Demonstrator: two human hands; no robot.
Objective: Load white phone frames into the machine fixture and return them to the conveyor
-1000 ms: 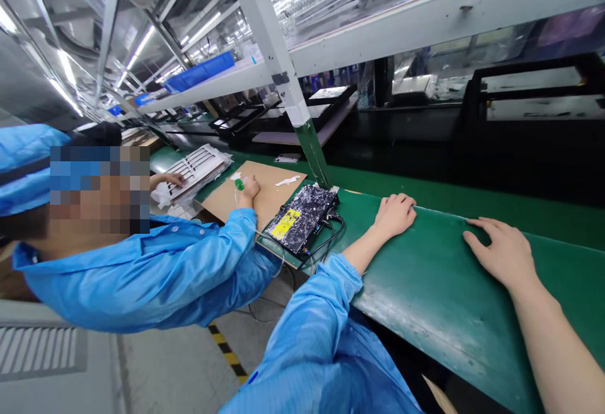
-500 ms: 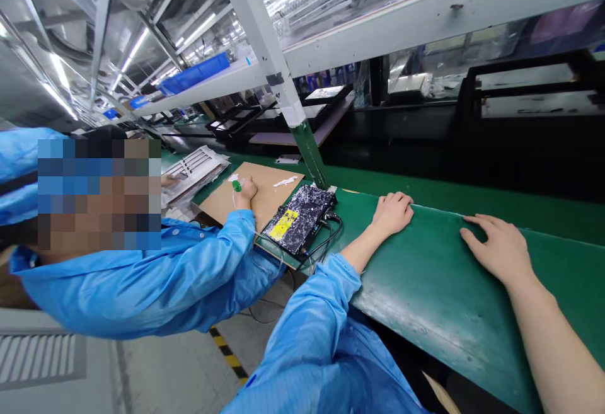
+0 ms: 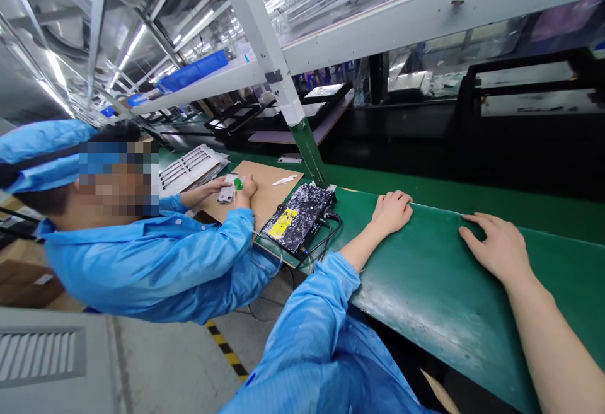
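Note:
My left hand [image 3: 392, 211] rests palm down on the green conveyor belt [image 3: 425, 275], fingers curled loosely, holding nothing. My right hand [image 3: 496, 247] lies flat on the belt further right, fingers stretched out and empty. A dark speckled electronic box [image 3: 302, 215] with a yellow label and black cables sits on the belt just left of my left hand.
A co-worker in a blue coat [image 3: 151, 263] leans over a brown board [image 3: 265, 190], holding a small grey device [image 3: 227, 188] and a green-tipped tool [image 3: 239, 183]. White slotted panels [image 3: 189, 167] lie beyond. A slanted white post [image 3: 283, 86] and overhead shelving stand above the belt.
My hands have stayed in place. The co-worker has leaned back and brought the other hand with a small grey device onto the brown board.

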